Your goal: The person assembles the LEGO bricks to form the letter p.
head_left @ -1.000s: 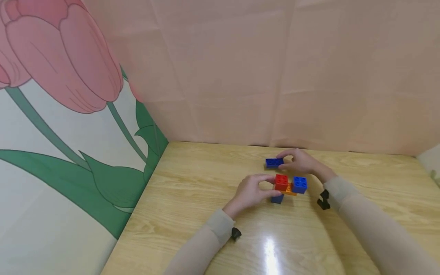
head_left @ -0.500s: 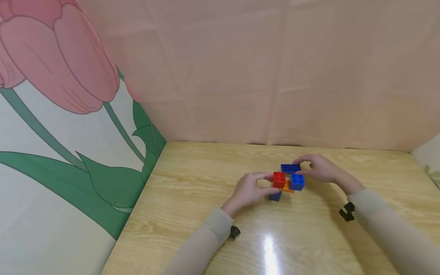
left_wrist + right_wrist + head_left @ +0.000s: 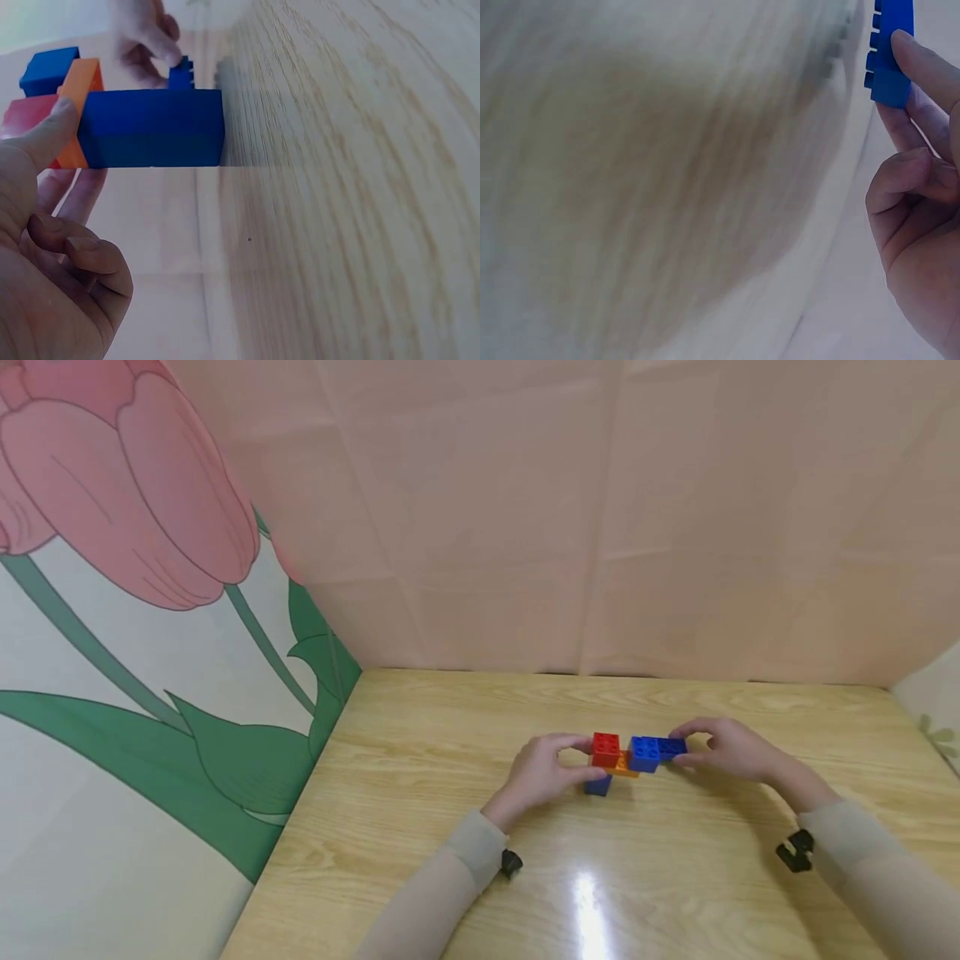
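Note:
My left hand pinches the left end of a small toy-brick build between thumb and fingers. In it a red brick and a blue brick sit side by side on an orange brick. Below the orange one is a blue pillar, its foot at or close to the tabletop. Right of the build, my right hand pinches a longer blue brick by its end. Its studs face the table in both wrist views, and it is held just above the surface.
The build and both hands are over a wooden table. A pink cloth hangs along its back edge, and a tulip-printed panel borders the left. Black devices are worn at both wrists.
My right hand has carried the longer blue brick rightward and toward me, from behind the build to its right side. The left hand keeps its pinch almost in place.

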`<state>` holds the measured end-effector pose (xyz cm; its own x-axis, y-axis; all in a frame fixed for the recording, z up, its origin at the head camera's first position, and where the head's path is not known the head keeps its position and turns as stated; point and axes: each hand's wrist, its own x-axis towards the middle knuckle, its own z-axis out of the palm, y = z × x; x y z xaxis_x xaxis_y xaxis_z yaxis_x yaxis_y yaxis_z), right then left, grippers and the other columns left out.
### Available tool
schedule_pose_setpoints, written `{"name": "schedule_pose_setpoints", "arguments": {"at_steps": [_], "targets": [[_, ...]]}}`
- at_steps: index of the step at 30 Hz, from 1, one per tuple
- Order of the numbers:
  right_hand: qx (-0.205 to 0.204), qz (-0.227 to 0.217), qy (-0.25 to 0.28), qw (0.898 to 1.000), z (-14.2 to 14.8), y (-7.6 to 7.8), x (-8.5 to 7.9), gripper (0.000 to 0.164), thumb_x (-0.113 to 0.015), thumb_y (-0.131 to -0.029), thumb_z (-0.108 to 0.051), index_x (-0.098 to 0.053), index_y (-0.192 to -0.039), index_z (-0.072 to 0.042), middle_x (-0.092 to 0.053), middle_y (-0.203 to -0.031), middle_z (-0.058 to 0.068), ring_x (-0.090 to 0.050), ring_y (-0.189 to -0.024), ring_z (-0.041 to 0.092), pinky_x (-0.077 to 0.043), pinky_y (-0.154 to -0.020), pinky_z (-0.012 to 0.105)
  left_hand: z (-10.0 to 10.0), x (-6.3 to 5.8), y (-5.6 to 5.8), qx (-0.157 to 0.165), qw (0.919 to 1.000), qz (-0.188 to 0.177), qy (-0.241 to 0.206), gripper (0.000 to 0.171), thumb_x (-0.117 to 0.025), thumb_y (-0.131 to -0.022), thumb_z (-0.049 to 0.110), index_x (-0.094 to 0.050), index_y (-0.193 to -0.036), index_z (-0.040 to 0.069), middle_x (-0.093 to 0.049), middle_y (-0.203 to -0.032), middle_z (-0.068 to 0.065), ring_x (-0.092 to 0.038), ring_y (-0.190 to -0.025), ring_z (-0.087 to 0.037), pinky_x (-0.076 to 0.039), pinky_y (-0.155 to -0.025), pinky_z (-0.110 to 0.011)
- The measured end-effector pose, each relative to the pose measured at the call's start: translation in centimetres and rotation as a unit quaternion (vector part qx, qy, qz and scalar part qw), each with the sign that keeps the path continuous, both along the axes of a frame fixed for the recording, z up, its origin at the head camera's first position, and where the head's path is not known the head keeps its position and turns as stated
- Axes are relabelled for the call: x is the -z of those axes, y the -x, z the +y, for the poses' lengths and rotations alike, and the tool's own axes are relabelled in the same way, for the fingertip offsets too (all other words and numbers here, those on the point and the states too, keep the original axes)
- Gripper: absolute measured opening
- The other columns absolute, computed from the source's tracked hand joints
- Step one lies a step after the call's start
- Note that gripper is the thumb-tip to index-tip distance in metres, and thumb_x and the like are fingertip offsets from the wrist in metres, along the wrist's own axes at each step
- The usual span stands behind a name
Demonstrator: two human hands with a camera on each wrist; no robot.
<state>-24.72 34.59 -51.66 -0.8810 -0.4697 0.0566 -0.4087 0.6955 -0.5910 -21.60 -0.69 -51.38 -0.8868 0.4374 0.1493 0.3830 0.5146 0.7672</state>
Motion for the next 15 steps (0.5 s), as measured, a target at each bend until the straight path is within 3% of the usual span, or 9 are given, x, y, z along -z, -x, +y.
{"name": "schedule_pose_setpoints", "arguments": {"at_steps": [2,4,6,7,15], "targets": [[0.014,-0.012,0.0,1.0,0.4,-0.2,0.4,0.037,-0.085,-0.089,-0.029,-0.074,-0.119,-0.01,-0.071,-0.119,0.012,-0.064,-0.088,0.021,-0.055,-0.07,0.038,0.0,-0.1,0.0,0.001,1.0,-0.002,-0.001,0.051,-0.078,-0.086,0.057,-0.073,-0.13,0.032,-0.069,-0.116,0.025,-0.06,-0.121,-0.002,-0.051,-0.1,-0.034],[0.026,-0.027,0.005,0.999,0.6,-0.3,0.8,0.037,-0.086,-0.088,-0.029,-0.074,-0.118,-0.011,-0.07,-0.12,0.014,-0.054,-0.067,0.01,-0.046,-0.057,0.028,0.0,-0.2,-0.1,0.0,1.0,-0.005,-0.002,0.05,-0.078,-0.087,0.057,-0.073,-0.13,0.032,-0.069,-0.117,0.025,-0.06,-0.121,-0.002,-0.05,-0.101,-0.035],[0.036,-0.045,0.014,0.998,0.8,-0.4,1.1,0.038,-0.086,-0.088,-0.03,-0.073,-0.119,-0.011,-0.069,-0.121,0.016,-0.039,-0.055,0.005,-0.037,-0.049,0.025,0.0,-0.3,-0.1,-0.001,1.0,-0.008,-0.002,0.05,-0.078,-0.087,0.057,-0.073,-0.13,0.032,-0.069,-0.117,0.025,-0.06,-0.122,-0.002,-0.05,-0.102,-0.036],[0.041,-0.054,0.019,0.997,0.8,-0.4,1.1,0.039,-0.086,-0.088,-0.03,-0.073,-0.12,-0.011,-0.068,-0.122,0.018,-0.032,-0.051,0.005,-0.034,-0.047,0.025,-0.1,-0.4,-0.2,-0.002,0.9999,-0.01,-0.002,0.05,-0.078,-0.087,0.057,-0.073,-0.13,0.032,-0.069,-0.118,0.025,-0.06,-0.122,-0.003,-0.05,-0.102,-0.036],[0.059,-0.061,0.02,0.996,1.1,-0.4,1.2,0.046,-0.083,-0.09,-0.037,-0.071,-0.125,-0.009,-0.067,-0.125,0.019,-0.038,-0.049,0.006,-0.036,-0.045,0.026,0.0,-0.7,-0.3,-0.002,0.9999,-0.016,-0.001,0.051,-0.077,-0.086,0.058,-0.073,-0.13,0.031,-0.069,-0.118,0.025,-0.06,-0.123,-0.002,-0.05,-0.102,-0.035]]}}
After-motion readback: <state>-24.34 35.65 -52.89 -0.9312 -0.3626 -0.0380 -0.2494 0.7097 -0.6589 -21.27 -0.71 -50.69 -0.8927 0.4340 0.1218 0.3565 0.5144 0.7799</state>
